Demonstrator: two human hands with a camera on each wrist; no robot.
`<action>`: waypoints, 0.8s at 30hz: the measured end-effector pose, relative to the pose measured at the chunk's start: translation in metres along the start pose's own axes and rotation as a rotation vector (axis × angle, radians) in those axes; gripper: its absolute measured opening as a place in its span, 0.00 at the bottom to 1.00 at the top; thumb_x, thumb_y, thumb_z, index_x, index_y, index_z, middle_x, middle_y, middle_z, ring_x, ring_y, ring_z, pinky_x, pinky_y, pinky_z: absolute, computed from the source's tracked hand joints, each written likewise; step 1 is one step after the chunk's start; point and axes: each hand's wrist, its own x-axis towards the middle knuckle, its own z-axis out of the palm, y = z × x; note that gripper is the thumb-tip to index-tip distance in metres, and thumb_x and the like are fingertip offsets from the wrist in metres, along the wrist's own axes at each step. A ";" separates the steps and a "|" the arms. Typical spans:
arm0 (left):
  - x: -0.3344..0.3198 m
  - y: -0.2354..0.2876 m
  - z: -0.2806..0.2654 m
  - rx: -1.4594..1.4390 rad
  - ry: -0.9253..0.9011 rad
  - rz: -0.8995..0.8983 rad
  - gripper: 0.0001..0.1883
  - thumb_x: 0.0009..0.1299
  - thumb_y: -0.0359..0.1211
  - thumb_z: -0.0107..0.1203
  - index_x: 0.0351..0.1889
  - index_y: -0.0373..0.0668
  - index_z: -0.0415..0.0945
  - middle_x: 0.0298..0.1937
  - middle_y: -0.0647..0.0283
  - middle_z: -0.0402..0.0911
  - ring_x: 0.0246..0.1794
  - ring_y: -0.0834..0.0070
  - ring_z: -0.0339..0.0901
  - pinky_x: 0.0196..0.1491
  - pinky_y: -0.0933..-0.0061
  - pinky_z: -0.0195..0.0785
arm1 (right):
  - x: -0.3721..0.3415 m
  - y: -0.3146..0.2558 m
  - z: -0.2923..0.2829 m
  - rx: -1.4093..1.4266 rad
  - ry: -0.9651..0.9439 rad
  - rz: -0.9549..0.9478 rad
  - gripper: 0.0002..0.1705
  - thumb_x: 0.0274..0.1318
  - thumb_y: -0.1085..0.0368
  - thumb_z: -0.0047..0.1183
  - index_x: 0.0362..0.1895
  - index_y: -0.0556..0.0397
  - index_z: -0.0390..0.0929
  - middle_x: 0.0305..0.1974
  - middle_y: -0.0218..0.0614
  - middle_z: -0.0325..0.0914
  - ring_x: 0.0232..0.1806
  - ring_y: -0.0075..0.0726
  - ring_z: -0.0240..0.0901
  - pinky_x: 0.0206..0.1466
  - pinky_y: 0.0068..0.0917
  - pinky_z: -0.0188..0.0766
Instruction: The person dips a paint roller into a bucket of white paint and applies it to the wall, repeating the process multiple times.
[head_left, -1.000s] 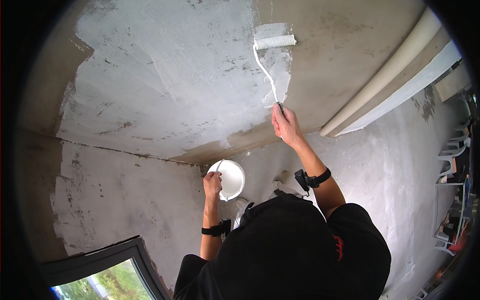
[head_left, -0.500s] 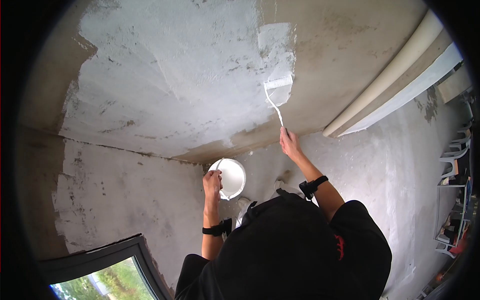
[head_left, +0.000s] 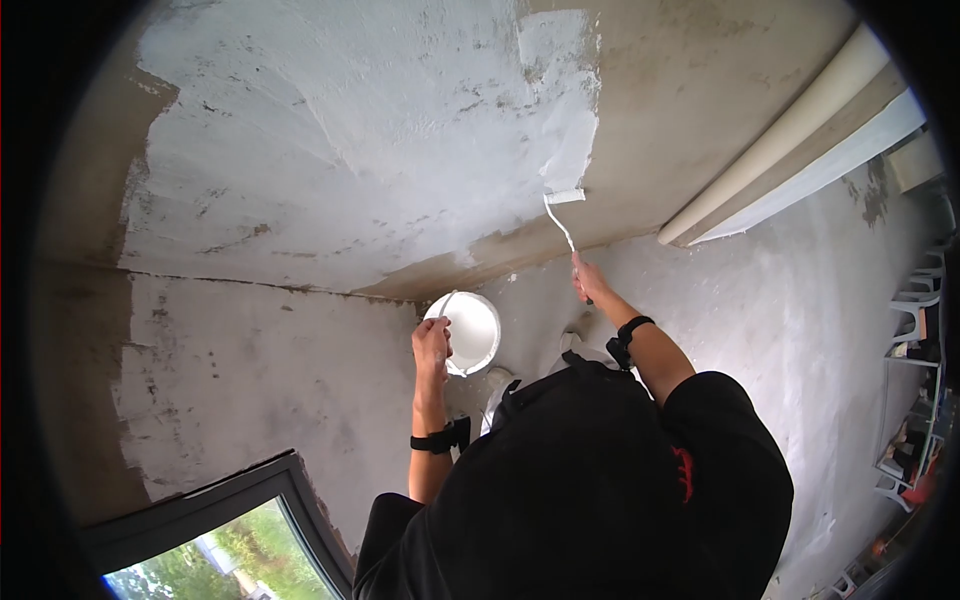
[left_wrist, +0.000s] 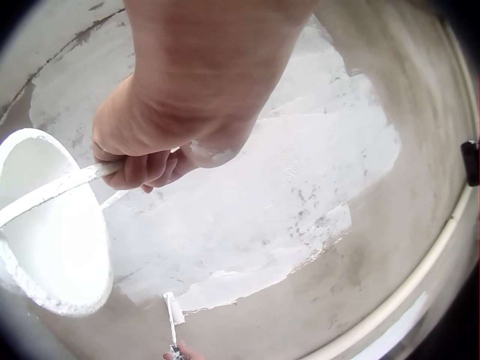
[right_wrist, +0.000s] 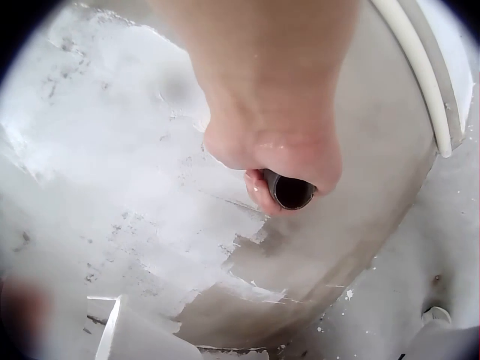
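Observation:
A white paint roller (head_left: 566, 196) lies against the wall at the lower right edge of the white coat. My right hand (head_left: 590, 279) grips its handle; the dark hollow handle end (right_wrist: 293, 192) shows under the palm in the right wrist view, where the roller head is hidden. With fingers curled round the handle strap (left_wrist: 60, 193), my left hand (head_left: 432, 346) holds a white bucket (head_left: 483, 338) whose inside is white. In the left wrist view the roller (left_wrist: 174, 307) appears small at the bottom, far from the bucket.
The wall (head_left: 690, 110) is bare brown right of the white area. A pale pipe (head_left: 780, 135) runs along it at right. A dark-framed window (head_left: 225, 555) is at lower left. Chairs (head_left: 912, 310) and a rack stand at far right. Shoes show on the grey floor (head_left: 760, 310).
My right hand has come down toward the body, drawing the roller down the wall from high up to near its base. My left hand still holds the bucket; the view has shifted slightly.

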 end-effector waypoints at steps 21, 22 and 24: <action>0.000 0.000 0.007 0.059 0.022 0.020 0.11 0.71 0.36 0.53 0.34 0.36 0.74 0.18 0.75 0.62 0.14 0.87 0.54 0.16 0.80 0.47 | -0.116 -0.107 -0.016 0.054 0.009 -0.257 0.31 0.65 0.35 0.39 0.24 0.48 0.63 0.12 0.22 0.55 0.06 0.19 0.48 0.08 0.22 0.47; 0.003 -0.002 0.006 0.073 0.022 0.035 0.12 0.71 0.37 0.53 0.34 0.36 0.74 0.18 0.75 0.62 0.14 0.87 0.54 0.16 0.80 0.47 | -0.115 -0.105 -0.014 0.055 0.008 -0.259 0.31 0.65 0.35 0.39 0.24 0.48 0.63 0.12 0.22 0.55 0.06 0.19 0.48 0.08 0.22 0.47; 0.002 -0.006 0.007 0.087 0.018 0.040 0.12 0.71 0.37 0.53 0.35 0.36 0.74 0.18 0.75 0.62 0.14 0.87 0.54 0.16 0.80 0.47 | -0.117 -0.098 -0.011 0.060 -0.004 -0.206 0.30 0.66 0.37 0.40 0.23 0.48 0.63 0.12 0.22 0.55 0.07 0.18 0.48 0.09 0.21 0.46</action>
